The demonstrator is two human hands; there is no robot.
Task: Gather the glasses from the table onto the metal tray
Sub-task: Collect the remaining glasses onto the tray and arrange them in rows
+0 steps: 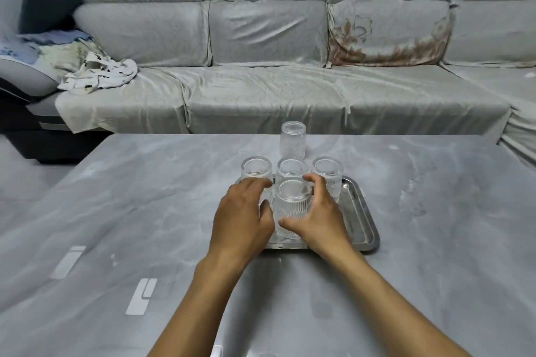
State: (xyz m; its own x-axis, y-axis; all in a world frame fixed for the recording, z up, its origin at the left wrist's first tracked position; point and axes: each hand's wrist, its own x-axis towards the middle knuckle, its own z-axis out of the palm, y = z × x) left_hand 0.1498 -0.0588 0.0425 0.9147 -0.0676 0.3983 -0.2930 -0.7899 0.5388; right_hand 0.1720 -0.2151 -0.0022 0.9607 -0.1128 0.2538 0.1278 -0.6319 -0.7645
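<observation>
A metal tray (363, 220) lies on the grey marble table (145, 197). Clear ribbed glasses stand upside down on it: a back row of left glass (256, 169), middle glass (291, 167) and right glass (329, 169), plus a front glass (292, 203). Another glass (293, 138) stands upside down on the table just behind the tray. My right hand (317, 216) wraps the front glass from the right, thumb low on its near side. My left hand (246, 211) cups the same glass from the left, its fingers hiding the lower part of the left glass.
A long sofa (275, 90) with a pale cover runs along the far side of the table, with crumpled cloth (98, 75) at its left end. The tray's right half holds nothing. White strips (142, 295) lie on the table at the near left.
</observation>
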